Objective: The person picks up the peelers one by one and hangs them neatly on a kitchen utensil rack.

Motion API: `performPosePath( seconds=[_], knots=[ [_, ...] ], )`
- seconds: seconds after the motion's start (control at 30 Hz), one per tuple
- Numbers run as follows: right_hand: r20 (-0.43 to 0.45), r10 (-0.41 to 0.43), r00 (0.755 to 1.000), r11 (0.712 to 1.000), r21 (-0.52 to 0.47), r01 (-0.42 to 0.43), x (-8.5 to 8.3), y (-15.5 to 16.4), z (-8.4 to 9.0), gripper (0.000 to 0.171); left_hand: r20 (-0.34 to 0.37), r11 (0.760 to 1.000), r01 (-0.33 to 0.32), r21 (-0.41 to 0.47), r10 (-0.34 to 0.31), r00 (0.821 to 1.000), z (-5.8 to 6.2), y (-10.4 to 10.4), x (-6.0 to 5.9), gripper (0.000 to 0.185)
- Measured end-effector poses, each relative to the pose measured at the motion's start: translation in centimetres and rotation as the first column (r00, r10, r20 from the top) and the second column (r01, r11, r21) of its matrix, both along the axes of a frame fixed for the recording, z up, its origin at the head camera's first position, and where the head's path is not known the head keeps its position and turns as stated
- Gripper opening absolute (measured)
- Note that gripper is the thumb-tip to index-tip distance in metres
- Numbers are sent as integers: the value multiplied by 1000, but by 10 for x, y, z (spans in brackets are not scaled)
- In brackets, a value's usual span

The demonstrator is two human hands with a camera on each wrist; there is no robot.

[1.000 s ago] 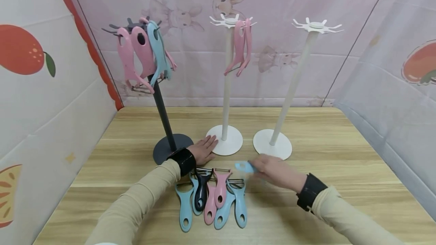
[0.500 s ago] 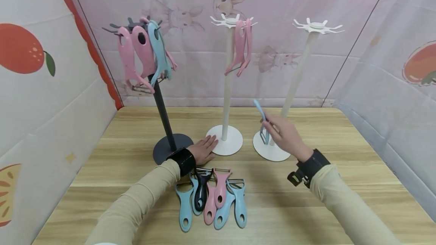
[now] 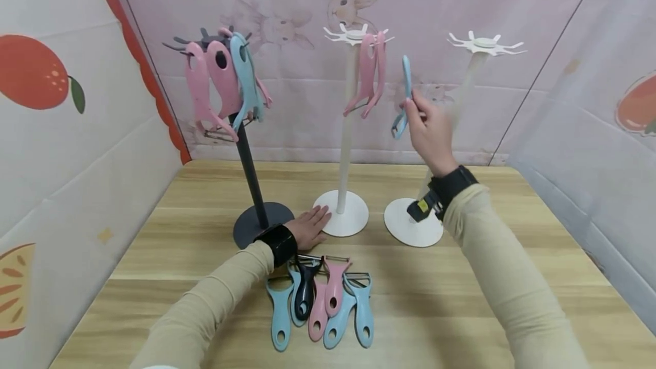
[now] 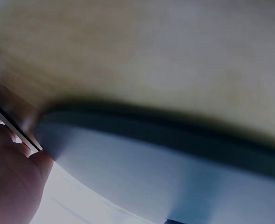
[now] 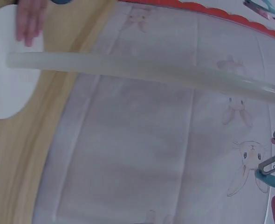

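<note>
While the middle white stand's base [image 3: 342,221] is being steadied by the left hand [image 3: 308,228], fingers flat, a blue peeler [image 3: 404,97] is being pinched upright by the right hand [image 3: 429,127], level with the hooks.

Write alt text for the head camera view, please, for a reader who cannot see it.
A right hand lifts a blue peeler between two white hook stands, the middle stand holding pink peelers. The left hand rests flat on that stand's base, above more peelers lying on the wooden table.
</note>
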State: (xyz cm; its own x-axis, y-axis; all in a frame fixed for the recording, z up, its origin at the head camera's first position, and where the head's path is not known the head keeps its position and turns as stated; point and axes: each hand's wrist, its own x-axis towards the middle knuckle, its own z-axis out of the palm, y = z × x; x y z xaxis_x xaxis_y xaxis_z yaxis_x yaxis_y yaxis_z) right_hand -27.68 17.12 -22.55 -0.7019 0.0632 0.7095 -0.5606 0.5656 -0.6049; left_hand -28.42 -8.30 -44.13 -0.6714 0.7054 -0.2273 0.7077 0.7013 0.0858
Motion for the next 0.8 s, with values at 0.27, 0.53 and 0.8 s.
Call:
performPosePath(
  seconds=[0.27,0.53,0.8],
  knots=[
    [-3,-41,999,999,25,41,-21,-16,36,32,-9,1000,-12,-10,12,1000,-4,1,-1,58],
    [22,-22,1000,997,74,20,-28,-21,49,33,-17,1000,-19,-21,19,1000,-4,1,-1,59],
    [12,21,1000,996,82,-22,-32,-25,46,34,-7,999,-29,-36,28,1000,-3,2,-1,58]
  ],
)
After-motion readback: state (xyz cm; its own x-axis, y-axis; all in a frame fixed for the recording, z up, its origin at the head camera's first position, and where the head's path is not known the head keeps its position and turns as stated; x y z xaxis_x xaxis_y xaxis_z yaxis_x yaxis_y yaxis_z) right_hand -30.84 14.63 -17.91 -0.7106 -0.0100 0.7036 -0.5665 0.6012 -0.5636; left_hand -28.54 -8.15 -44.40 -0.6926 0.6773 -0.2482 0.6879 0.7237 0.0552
